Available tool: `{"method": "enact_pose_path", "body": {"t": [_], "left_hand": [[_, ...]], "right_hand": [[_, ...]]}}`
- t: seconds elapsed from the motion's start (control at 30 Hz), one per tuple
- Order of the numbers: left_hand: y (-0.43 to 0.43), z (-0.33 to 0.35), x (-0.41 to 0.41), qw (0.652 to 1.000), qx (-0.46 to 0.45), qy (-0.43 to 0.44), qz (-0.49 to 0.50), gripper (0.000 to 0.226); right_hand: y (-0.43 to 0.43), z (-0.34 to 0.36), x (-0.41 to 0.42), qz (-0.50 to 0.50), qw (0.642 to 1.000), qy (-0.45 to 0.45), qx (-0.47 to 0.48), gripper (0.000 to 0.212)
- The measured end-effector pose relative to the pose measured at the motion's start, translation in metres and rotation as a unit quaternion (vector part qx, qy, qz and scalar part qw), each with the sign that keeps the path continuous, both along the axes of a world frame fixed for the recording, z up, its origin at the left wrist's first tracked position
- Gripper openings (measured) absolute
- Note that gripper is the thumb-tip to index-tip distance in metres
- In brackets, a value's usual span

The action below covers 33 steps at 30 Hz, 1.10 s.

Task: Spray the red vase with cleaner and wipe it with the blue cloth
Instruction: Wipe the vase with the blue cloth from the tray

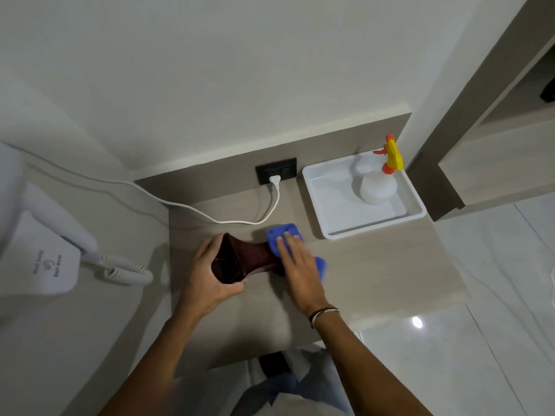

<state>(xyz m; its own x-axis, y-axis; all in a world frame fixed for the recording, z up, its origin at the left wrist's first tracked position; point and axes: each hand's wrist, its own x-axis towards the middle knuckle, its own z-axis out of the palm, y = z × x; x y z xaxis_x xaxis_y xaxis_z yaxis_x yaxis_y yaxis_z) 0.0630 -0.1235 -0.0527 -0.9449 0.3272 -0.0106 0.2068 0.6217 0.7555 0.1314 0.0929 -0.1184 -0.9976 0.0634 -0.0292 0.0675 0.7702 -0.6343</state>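
Note:
A dark red vase lies tilted over the wooden counter, its square mouth turned toward me. My left hand grips it around the mouth end. My right hand presses the blue cloth flat against the vase's far body, fingers spread over the cloth; part of the cloth sticks out beyond the hand on the right. The spray bottle, translucent with a yellow and orange trigger head, stands in a white tray at the back right, apart from both hands.
The white tray sits at the counter's back right corner. A white cable runs from a wall socket across the counter's back. A wall-mounted white hair dryer with a coiled cord hangs at left. Glossy floor tiles lie to the right.

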Motion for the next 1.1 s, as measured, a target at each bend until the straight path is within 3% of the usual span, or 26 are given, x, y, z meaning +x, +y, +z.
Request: {"method": "enact_pose_path", "body": {"t": [0.07, 0.17, 0.3, 0.4, 0.47, 0.53, 0.6, 0.7, 0.8, 0.97, 1.1], "left_hand": [[0.006, 0.005, -0.001, 1.000, -0.007, -0.006, -0.001, 0.103], [0.013, 0.009, -0.004, 1.000, 0.001, -0.013, -0.016, 0.099], [0.012, 0.008, -0.006, 1.000, -0.014, 0.006, -0.020, 0.098], [0.010, 0.005, -0.004, 0.999, -0.043, 0.021, -0.004, 0.105], [0.010, 0.004, -0.002, 0.999, -0.040, 0.019, 0.004, 0.103], [0.010, 0.003, -0.003, 0.999, -0.019, 0.009, 0.035, 0.095], [0.009, 0.006, -0.006, 0.996, 0.017, -0.031, 0.078, 0.088], [0.007, 0.007, -0.011, 0.985, 0.064, -0.100, 0.128, 0.072], [0.003, 0.011, -0.016, 0.977, 0.063, -0.137, 0.150, 0.092], [-0.004, 0.014, -0.015, 0.964, 0.069, -0.232, 0.107, 0.094], [-0.010, 0.018, -0.007, 0.969, 0.007, -0.245, -0.005, 0.140]], "right_hand": [[-0.006, 0.006, -0.005, -0.031, 0.999, -0.004, -0.036, 0.082], [-0.049, 0.028, -0.003, 0.023, 0.982, 0.081, -0.167, 0.067], [-0.041, 0.011, -0.001, 0.069, 0.985, 0.121, -0.097, 0.089], [0.001, -0.004, -0.013, -0.001, 0.999, 0.025, -0.022, 0.084], [0.023, -0.005, -0.016, -0.048, 0.994, -0.019, -0.093, 0.067], [0.035, 0.000, -0.016, -0.129, 0.963, -0.034, -0.235, 0.043], [0.040, -0.003, -0.015, -0.204, 0.924, -0.046, -0.320, 0.057], [0.040, -0.002, -0.016, -0.213, 0.895, -0.054, -0.388, 0.068], [0.039, 0.003, -0.023, -0.220, 0.874, -0.070, -0.427, 0.062], [0.045, 0.006, -0.032, -0.232, 0.880, -0.112, -0.398, 0.054], [0.047, 0.008, -0.031, -0.228, 0.906, -0.111, -0.339, 0.040]]}}
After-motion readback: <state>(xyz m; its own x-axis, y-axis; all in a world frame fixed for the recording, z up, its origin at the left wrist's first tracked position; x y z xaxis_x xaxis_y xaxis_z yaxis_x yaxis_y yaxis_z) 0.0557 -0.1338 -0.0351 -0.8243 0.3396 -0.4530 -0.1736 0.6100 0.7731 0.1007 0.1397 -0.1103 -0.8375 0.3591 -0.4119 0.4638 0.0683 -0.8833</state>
